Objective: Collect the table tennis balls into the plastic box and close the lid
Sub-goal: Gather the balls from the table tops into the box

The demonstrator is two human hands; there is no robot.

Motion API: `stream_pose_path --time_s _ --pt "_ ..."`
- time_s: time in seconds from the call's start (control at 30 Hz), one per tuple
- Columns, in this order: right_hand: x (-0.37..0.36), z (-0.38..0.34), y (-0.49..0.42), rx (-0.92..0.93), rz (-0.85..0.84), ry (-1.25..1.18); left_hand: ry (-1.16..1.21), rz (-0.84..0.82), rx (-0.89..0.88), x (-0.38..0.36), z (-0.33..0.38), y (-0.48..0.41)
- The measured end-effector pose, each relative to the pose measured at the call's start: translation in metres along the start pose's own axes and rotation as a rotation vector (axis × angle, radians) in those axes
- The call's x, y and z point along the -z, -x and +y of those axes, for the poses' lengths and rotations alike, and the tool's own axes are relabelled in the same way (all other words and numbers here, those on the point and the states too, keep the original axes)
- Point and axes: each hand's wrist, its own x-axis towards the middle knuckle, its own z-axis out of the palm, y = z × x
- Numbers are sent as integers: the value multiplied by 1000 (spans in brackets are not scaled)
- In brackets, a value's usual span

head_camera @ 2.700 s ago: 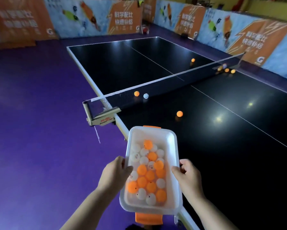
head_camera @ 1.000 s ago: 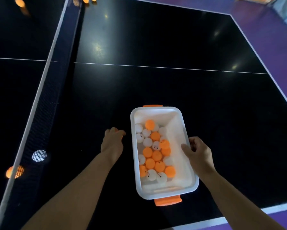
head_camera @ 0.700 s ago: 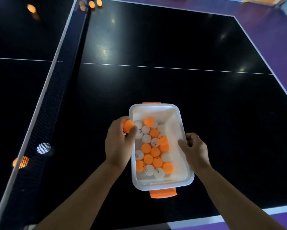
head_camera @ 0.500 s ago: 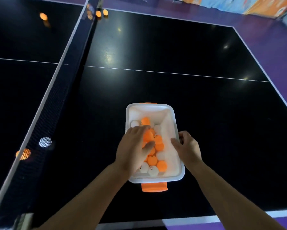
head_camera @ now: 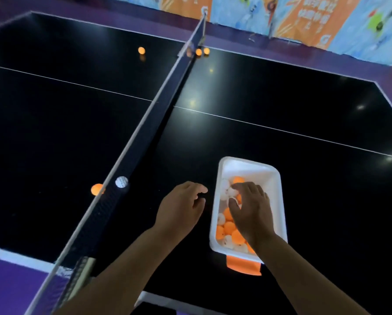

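Box: I see the white box (head_camera: 274,178) lying lidless on the black surface (head_camera: 281,98), right of the net (head_camera: 131,142), orange latch (head_camera: 244,266) facing me.
Balls: orange and white balls (head_camera: 224,226) fill it; more sit by the net, a white ball (head_camera: 121,181) and an orange ball (head_camera: 96,189), others at its far end.
Right hand: my right hand (head_camera: 250,210) hangs over the box, fingers (head_camera: 240,186) spread, holding nothing.
Left hand: my left hand (head_camera: 181,209) hovers beside the box, fingers loosely curled, empty.
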Motion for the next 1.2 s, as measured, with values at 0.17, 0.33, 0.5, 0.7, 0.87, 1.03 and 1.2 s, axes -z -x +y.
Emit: stream_pose_path --time_s 0.17,0.33,0.5,0.7,0.87,1.03,1.2 --pt "-31 -73 -19 133 -14 -26 -32 80 14 60 -54 -1" --pt "-72 -162 -50 232 -56 -44 -78 139 66 118 -120 -7" --pt "-121 -253 -80 315 -151 -108 -136 155 159 140 -202 -15" --pt "-176 -307 -111 360 -440 -54 -259 -31 207 132 -276 -27" --pt "-203 -311 -134 290 -643 167 -278 -247 264 110 -312 -30" --pt "-218 -311 -140 390 -852 496 -207 -267 299 100 -322 -17" --pt "-245 -306 -139 438 -990 724 -142 -195 325 106 -322 -10"
